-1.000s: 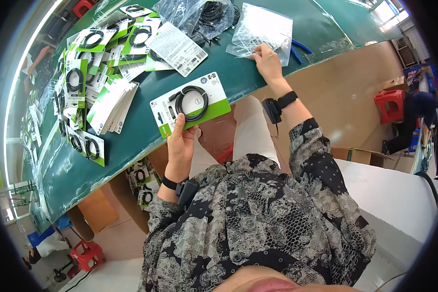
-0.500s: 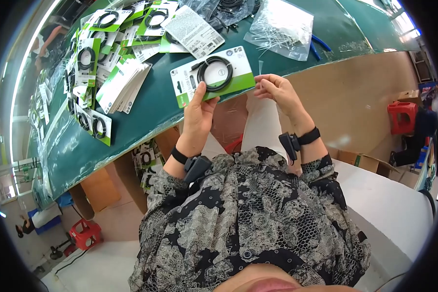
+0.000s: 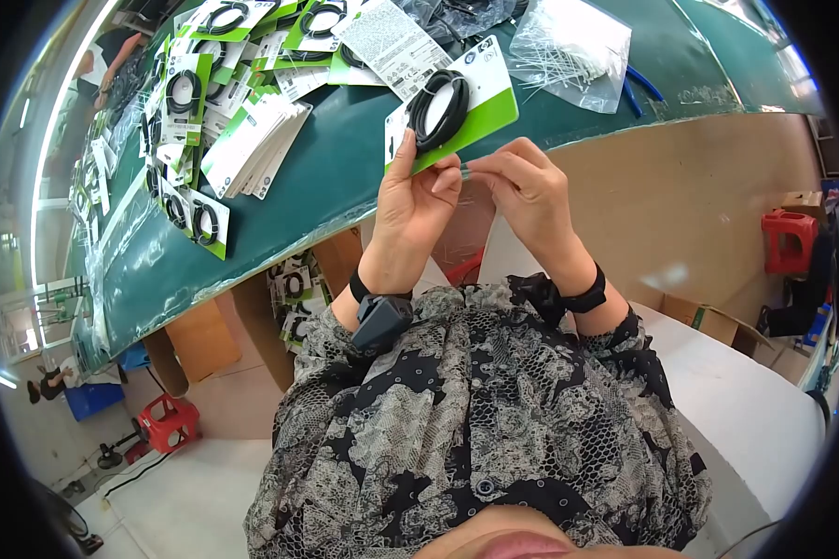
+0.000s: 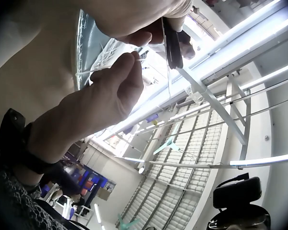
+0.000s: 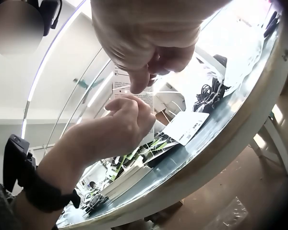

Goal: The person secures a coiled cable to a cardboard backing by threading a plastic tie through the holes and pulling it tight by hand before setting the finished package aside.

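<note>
My left hand (image 3: 408, 219) grips a white-and-green blister card (image 3: 487, 110) by its lower edge, thumb on the front. A coiled black cable (image 3: 452, 110) is fastened to that card, which tilts up over the table's front edge. Close beside it, my right hand (image 3: 538, 196) pinches a thin white cable tie (image 4: 84, 73) between thumb and forefinger, its fingertips right by the card's green lower edge. In the left wrist view the card appears almost edge-on. The right wrist view shows the printed back of the card (image 5: 120, 86) behind the fingers.
Many carded cables (image 3: 185, 93) lie heaped on the left of the green table (image 3: 280, 210), beside a stack of cards (image 3: 256, 149). At the back right are a clear bag of white cable ties (image 3: 573, 51) and blue-handled pliers (image 3: 645, 84). A red stool (image 3: 788, 242) stands at right.
My right hand has come from the bag of cable ties to the held card, bringing a tie. The left hand has raised the card and tilted it.
</note>
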A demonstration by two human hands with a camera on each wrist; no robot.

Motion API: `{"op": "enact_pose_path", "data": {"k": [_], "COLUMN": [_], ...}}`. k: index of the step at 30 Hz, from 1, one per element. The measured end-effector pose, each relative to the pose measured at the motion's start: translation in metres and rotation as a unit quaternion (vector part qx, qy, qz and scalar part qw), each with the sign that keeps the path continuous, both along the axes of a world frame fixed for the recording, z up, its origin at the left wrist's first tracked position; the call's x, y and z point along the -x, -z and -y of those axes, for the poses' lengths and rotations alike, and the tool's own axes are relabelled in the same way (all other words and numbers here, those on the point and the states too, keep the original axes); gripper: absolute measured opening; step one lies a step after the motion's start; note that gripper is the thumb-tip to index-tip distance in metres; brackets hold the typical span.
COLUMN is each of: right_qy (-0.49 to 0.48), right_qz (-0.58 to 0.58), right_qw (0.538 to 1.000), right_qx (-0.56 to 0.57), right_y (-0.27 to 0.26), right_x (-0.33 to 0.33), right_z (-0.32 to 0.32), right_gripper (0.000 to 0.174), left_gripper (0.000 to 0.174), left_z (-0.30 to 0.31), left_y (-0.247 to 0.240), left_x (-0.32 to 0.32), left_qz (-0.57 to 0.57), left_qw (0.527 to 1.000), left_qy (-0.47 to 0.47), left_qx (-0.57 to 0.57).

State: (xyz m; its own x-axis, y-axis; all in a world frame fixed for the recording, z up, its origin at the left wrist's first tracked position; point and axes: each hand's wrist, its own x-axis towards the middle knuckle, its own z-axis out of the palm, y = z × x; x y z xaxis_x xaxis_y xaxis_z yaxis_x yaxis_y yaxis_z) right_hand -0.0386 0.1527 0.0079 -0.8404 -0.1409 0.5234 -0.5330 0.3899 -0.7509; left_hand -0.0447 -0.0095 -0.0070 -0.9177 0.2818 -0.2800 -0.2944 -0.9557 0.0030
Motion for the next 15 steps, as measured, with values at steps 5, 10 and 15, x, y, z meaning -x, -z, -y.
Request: {"op": "enact_pose_path", "data": {"k": [5, 10, 15], "right_qy": [0.013, 0.032, 0.034], "right_qz": [0.034, 0.05, 0.074], "right_qw": [0.999, 0.998, 0.996], "right_qx": [0.015, 0.03, 0.03], "right_y": [0.003, 0.005, 0.0], "right_x": [0.008, 0.01, 0.009], "right_z": [0.005, 0.01, 0.013], "right_gripper": [0.015, 0.011, 0.011], "left_gripper": [0.021, 0.022, 0.022], "left_z": [-0.004, -0.006, -0.005], "left_y": [-0.003, -0.002, 0.002], "left_x": [-0.004, -0.007, -0.006], "left_qz": [0.001, 0.006, 0.003], "left_qw": [0.999, 1.0, 1.0], "left_qy": [-0.014, -0.007, -0.002], "left_qx": [0.032, 0.026, 0.02]}}
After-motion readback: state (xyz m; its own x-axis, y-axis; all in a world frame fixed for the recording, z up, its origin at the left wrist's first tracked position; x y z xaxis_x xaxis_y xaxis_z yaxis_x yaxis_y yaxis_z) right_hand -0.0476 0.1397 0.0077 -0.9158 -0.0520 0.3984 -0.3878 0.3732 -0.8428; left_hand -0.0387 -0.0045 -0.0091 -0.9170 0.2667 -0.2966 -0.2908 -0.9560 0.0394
